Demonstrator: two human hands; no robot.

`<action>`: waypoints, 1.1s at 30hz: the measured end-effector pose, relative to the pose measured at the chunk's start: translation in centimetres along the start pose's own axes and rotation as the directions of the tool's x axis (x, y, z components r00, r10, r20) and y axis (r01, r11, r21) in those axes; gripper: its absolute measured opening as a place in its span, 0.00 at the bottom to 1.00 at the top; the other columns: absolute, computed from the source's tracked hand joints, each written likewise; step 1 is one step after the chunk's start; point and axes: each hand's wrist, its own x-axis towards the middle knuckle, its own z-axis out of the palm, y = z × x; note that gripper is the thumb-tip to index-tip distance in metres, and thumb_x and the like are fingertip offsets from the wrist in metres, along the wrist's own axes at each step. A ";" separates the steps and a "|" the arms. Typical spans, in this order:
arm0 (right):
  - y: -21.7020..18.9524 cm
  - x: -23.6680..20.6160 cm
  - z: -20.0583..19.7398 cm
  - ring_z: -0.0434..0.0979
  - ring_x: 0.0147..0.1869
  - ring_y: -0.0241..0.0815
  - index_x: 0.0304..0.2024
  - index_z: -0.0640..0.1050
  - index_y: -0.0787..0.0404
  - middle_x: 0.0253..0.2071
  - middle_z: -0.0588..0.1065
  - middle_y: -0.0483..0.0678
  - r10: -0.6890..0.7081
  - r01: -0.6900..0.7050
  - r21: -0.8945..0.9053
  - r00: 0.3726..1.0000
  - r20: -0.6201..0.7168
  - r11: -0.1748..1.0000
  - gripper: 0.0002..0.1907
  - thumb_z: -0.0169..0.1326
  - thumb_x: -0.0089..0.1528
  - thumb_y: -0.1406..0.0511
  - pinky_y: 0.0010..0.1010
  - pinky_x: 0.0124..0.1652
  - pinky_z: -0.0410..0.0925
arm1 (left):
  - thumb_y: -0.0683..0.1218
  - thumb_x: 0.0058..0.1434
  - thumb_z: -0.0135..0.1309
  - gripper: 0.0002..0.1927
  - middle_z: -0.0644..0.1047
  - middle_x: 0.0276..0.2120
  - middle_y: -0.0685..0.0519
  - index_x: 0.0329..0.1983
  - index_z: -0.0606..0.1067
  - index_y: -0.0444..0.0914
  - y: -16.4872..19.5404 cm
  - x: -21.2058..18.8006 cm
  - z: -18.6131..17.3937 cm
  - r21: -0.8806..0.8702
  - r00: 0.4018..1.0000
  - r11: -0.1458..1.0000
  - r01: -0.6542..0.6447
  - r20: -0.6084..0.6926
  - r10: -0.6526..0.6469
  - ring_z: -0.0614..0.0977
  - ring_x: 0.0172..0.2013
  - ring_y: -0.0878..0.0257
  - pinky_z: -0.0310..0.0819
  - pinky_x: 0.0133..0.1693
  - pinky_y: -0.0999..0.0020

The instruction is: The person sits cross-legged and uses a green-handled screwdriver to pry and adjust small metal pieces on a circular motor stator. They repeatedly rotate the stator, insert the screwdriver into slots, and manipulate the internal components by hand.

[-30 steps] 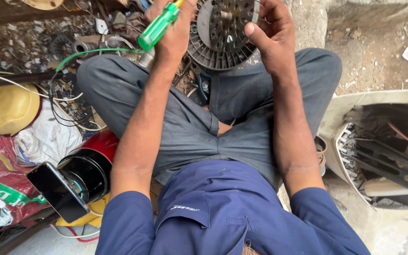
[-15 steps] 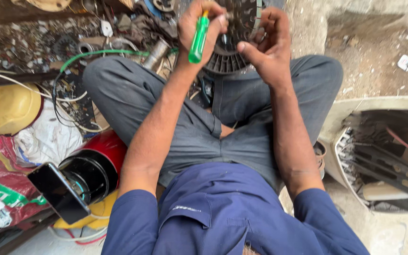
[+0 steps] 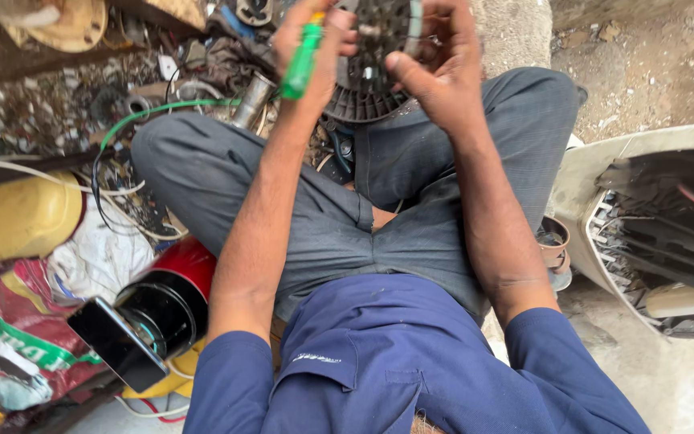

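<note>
I sit cross-legged in grey trousers and a blue shirt. My left hand (image 3: 315,48) is closed around a green-handled screwdriver (image 3: 303,60), its handle pointing down and left. Just to its right, my right hand (image 3: 435,68) grips the rim of a round black perforated disc (image 3: 371,68), held upright above my knees at the top of the view. The screwdriver's tip is hidden between my fingers and the disc.
A red and black cylindrical housing (image 3: 166,301) with a dark phone (image 3: 118,341) leaning on it lies at my left thigh. Green and black wires (image 3: 134,120), a metal tube (image 3: 251,100) and scrap litter the ground left. A yellow casing (image 3: 18,217) is far left; an opened appliance shell (image 3: 652,233) sits right.
My left hand has swung the screwdriver from pointing up-left to handle-down against the disc. Both hands and the disc have drawn closer together and higher in view.
</note>
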 end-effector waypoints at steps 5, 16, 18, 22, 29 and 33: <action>1.7 -0.4 -0.4 0.79 0.50 0.32 0.63 0.67 0.62 0.55 0.72 0.46 -0.017 0.018 0.040 0.999 -0.042 0.999 0.27 0.68 0.68 0.73 0.20 0.47 0.77 | 0.45 0.74 0.60 0.13 0.83 0.45 0.46 0.55 0.78 0.32 4.9 -1.4 0.2 -0.163 0.967 0.975 -0.150 0.181 0.179 0.86 0.39 0.61 0.85 0.42 0.70; 2.8 -0.3 -1.6 0.74 0.42 0.27 0.54 0.73 0.65 0.43 0.73 0.43 -0.020 0.018 0.055 1.000 0.023 0.998 0.15 0.66 0.71 0.70 0.17 0.38 0.70 | 0.41 0.71 0.63 0.07 0.82 0.41 0.50 0.49 0.78 0.36 9.1 -3.6 5.2 0.345 0.823 0.750 -0.565 0.295 0.484 0.86 0.41 0.58 0.80 0.42 0.69; 3.2 -0.2 -1.8 0.80 0.45 0.29 0.55 0.73 0.65 0.45 0.76 0.44 -0.053 0.052 0.032 0.997 0.051 0.998 0.14 0.65 0.73 0.69 0.18 0.42 0.75 | 0.40 0.71 0.63 0.06 0.82 0.40 0.50 0.47 0.78 0.35 8.9 -3.9 5.4 0.345 0.829 0.757 -0.555 0.304 0.469 0.86 0.40 0.60 0.81 0.41 0.69; 3.5 -0.3 -2.2 0.79 0.43 0.29 0.55 0.74 0.65 0.42 0.75 0.45 -0.077 0.079 -0.039 0.995 0.061 0.996 0.14 0.67 0.74 0.68 0.19 0.41 0.75 | 0.40 0.71 0.60 0.04 0.82 0.40 0.52 0.47 0.78 0.34 8.5 -4.2 5.6 0.353 0.844 0.769 -0.534 0.272 0.461 0.86 0.39 0.63 0.82 0.42 0.71; 2.7 -0.1 -2.1 0.65 0.31 0.29 0.43 0.75 0.66 0.33 0.68 0.45 0.045 -0.045 -0.087 0.999 0.001 0.995 0.14 0.70 0.70 0.69 0.20 0.31 0.64 | 0.38 0.74 0.56 0.03 0.81 0.41 0.52 0.48 0.75 0.33 6.5 -4.5 5.9 0.166 0.916 0.903 -0.396 0.139 0.376 0.83 0.38 0.69 0.79 0.42 0.77; 1.9 0.0 -2.3 0.76 0.38 0.29 0.51 0.77 0.66 0.40 0.76 0.44 -0.080 0.067 0.106 0.989 0.126 0.992 0.11 0.67 0.72 0.69 0.20 0.37 0.71 | 0.38 0.75 0.55 0.04 0.81 0.43 0.50 0.50 0.74 0.31 5.2 -4.3 5.7 -0.043 0.935 0.945 -0.323 0.139 0.326 0.83 0.40 0.67 0.80 0.45 0.75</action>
